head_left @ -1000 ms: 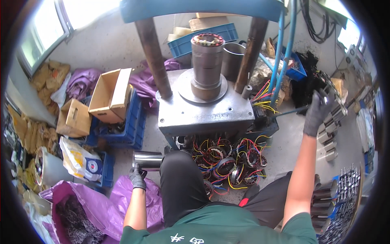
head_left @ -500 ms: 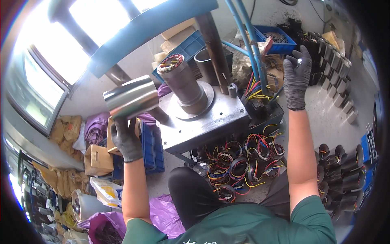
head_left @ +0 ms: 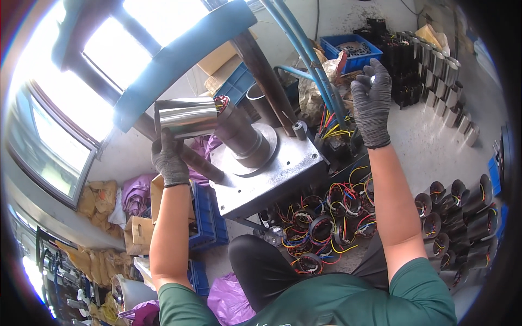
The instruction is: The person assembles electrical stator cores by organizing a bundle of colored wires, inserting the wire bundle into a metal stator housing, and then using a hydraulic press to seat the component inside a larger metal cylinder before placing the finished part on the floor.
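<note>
My gloved left hand (head_left: pixel 170 162) grips a shiny, open-ended metal cylinder (head_left: pixel 187 118) from below. The cylinder lies sideways, its right end overlapping in view the top of a dark grey stepped metal post (head_left: pixel 243 137). A wound stator (head_left: pixel 221 103) with red wire shows on top of that post, partly hidden by the cylinder; whether they touch I cannot tell. The post rises from a round flange on a metal press table (head_left: pixel 266 174). My gloved right hand (head_left: pixel 373 106) is raised right of the blue pipes, fingers curled, with a small bright spot between them.
A blue press beam (head_left: pixel 185 60) spans above, on steel columns (head_left: pixel 261 76). Wired stator rings (head_left: pixel 322 228) lie on the floor below the table. Dark housings (head_left: pixel 462 217) stand at right, shiny cylinders (head_left: pixel 446 81) behind them. Blue crates (head_left: pixel 209 217) sit at left.
My left hand has brought the metal cylinder up and rightward, levelling it beside the stator's top. The view has shifted; my right hand stays raised with its fingers curled.
</note>
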A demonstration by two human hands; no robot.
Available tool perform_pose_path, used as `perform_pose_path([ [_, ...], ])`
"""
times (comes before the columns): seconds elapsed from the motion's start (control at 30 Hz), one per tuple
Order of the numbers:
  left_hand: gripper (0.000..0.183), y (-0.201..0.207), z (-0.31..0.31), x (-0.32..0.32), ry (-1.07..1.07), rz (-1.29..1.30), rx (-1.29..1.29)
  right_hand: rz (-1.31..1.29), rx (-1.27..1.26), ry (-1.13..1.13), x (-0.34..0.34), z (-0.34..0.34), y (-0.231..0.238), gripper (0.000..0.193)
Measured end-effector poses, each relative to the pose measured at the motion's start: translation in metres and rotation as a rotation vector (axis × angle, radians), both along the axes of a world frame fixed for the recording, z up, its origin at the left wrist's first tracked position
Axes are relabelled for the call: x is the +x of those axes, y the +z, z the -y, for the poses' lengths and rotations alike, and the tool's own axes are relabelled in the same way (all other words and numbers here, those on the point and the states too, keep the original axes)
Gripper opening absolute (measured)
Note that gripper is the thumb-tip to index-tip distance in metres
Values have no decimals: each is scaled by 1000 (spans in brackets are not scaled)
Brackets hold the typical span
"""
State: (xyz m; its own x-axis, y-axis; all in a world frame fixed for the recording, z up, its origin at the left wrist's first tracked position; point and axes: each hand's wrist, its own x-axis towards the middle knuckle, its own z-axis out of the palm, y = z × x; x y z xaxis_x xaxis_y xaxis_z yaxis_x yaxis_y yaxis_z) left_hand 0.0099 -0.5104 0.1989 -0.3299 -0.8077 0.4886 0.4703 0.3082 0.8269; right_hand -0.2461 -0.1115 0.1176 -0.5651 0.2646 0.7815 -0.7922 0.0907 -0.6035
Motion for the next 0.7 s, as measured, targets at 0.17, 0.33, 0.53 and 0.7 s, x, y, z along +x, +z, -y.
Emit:
perform_pose_path([
  [0.17, 36, 24, -4, -24, 22, 77, -170, 23, 51, -51, -2, -3, -2, 60],
  [0.33, 34, 66, 20, -50, 96, 349, -449, 74, 77, -104, 6, -7, 6, 44],
  [0.53, 37, 96, 45, -80, 252, 563, -640, -7, 142, -201, 13, -44, 36, 12],
  [0.7, 37, 86, -8, -73, 148, 496, -643, 23, 265, -151, 26, -58, 39, 13],
])
